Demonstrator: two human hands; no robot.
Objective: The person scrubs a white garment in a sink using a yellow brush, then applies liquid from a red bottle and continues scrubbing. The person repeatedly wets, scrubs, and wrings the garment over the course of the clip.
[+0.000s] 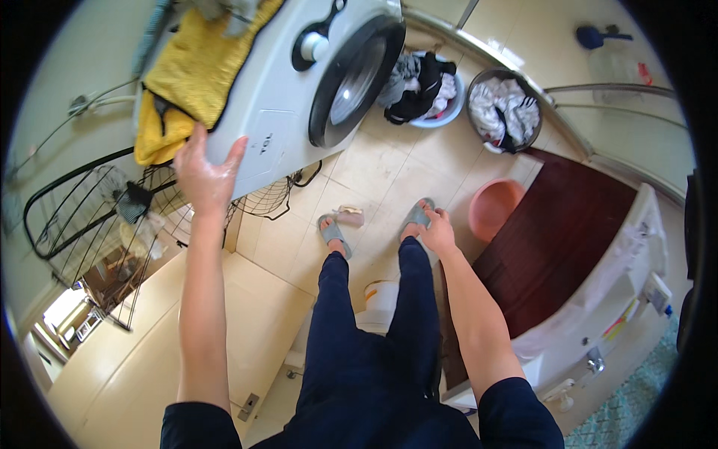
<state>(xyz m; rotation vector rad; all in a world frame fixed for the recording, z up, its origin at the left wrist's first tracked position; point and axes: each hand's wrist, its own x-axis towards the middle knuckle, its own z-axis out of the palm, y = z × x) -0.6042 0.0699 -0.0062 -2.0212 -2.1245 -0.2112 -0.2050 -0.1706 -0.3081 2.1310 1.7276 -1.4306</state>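
My left hand (208, 171) is stretched out at the front edge of a white front-loading washing machine (263, 118), thumb and fingers spread. Its fingertips reach the lower edge of a yellow cloth (190, 67) with dark trim, which drapes over the machine's top; whether they touch it I cannot tell. The hand looks wet, and nothing is held in it. The machine's round door (358, 81) looks closed. My right hand (439, 230) hangs empty above my right slipper (416, 216), its fingers loosely bent and apart.
A blue basin (457, 106) and a dark basin (477, 120) hold laundry. A pink basin (493, 210) stands beside a dark red vanity cabinet (561, 236). Black wire baskets (84, 213) hang at left above an open cream door (224, 314). Behind my feet stands a white bucket (381, 294).
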